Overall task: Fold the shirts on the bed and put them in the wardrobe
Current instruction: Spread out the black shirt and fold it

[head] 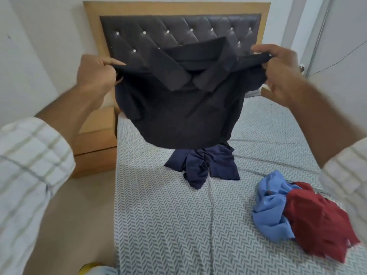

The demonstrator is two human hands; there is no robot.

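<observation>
I hold a dark navy collared shirt up in the air over the bed, collar toward me. My left hand pinches its left shoulder and my right hand pinches its right shoulder. The shirt's body hangs down, its hem just above a crumpled navy blue shirt lying mid-bed. A light blue shirt and a red shirt lie bunched together at the bed's right side. No wardrobe is in view.
A tufted dark headboard in a wooden frame stands behind the shirt. A wooden bedside drawer unit sits left of the bed. A white door is at the far right. Floor runs along the bed's left side.
</observation>
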